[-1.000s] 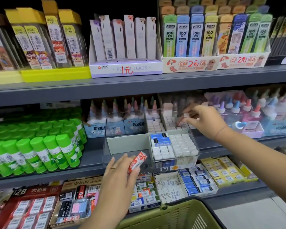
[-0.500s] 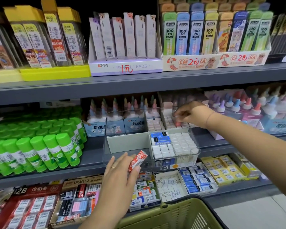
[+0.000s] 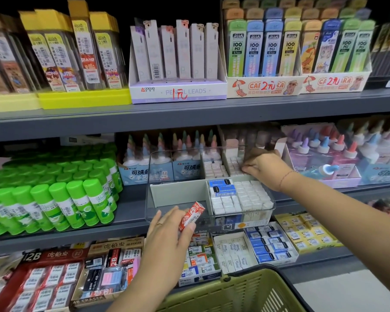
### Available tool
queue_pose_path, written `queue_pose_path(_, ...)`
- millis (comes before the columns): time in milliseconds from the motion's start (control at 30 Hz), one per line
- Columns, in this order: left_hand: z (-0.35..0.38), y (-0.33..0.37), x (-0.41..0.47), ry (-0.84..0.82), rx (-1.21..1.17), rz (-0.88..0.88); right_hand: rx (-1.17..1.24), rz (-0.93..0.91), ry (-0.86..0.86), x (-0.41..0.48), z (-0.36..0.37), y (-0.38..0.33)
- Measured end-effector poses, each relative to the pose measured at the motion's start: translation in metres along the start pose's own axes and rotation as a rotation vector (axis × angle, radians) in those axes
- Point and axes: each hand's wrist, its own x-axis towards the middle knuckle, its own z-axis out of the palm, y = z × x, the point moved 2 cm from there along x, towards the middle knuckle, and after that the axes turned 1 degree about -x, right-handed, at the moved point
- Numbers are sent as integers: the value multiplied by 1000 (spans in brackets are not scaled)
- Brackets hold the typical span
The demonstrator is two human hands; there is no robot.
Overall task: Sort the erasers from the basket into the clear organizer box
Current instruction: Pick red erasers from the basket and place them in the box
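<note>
The clear organizer box (image 3: pixel 152 206) stands on the middle shelf. Its front right compartment holds blue-sleeved erasers (image 3: pixel 222 188) and rows of white erasers (image 3: pixel 248 197); more small white erasers (image 3: pixel 214 170) fill the back compartments. My left hand (image 3: pixel 167 235) pinches a red-and-white boxed eraser (image 3: pixel 191 216) just in front of the box's front left wall. My right hand (image 3: pixel 265 167) reaches into the back right compartment with its fingertips bent down onto the erasers there. Whether it grips one is hidden. The green basket (image 3: pixel 234 291) hangs at the bottom edge.
Green glue sticks (image 3: pixel 54 199) crowd the shelf left of the box, and glue bottles (image 3: pixel 324 158) stand behind and to its right. Boxed eraser displays (image 3: pixel 268 246) fill the lower shelf. Pencil lead packs (image 3: pixel 178 64) line the top shelf.
My right hand has dropped and drawn left, deeper into the back right compartment, its fingers curling down. My left hand with the red-and-white eraser has barely moved.
</note>
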Motion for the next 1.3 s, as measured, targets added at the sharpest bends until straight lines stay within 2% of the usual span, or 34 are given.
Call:
queue_pose_path(100,-1,2,0,8,-4,3,104,48,-57,-1,-4,-1)
queue_pose_path(167,-2,3,-1,14,-73,25,55,60,-95,-8,-12,-11)
queue_pose_path(200,-3,4,-2,15,-130,45,56,42,-62,-15,-17,-21)
queue_pose_path(233,-3,7,-2,14,-182,71,143,16,-15,-25,-22,-33)
queue_pose_path(267,-4,12,-3,10,-223,101,327,-23,-1,-37,-27,-47)
queue_pose_path(367,-3,26,-3,-28,-320,184,1008,-162,-228,-75,-34,-92)
queue_pose_path(400,-3,30,-4,-41,-345,207,1118,-165,-279,-84,-33,-100)
queue_pose_path(567,-4,35,-6,-46,-416,212,1275,-74,-270,-99,-32,-98)
queue_pose_path(633,-6,32,-4,-19,-323,205,1194,-66,-240,-90,-41,-83)
queue_pose_path(733,-6,16,2,-42,56,200,961,45,-13,-58,-58,-44)
queue_pose_path(800,-2,3,4,-73,287,180,715,115,73,-36,-66,-21)
queue_pose_path(867,6,-5,5,-91,415,197,431,142,32,-18,-63,-5)
queue_pose_path(933,11,-7,6,-101,438,206,211,151,-95,-4,-56,4)
queue_pose_path(1133,12,-9,9,-92,455,218,112,169,-307,29,-53,14)
queue_pose_path(1300,12,-11,9,-84,469,230,25,108,-323,38,-48,5)
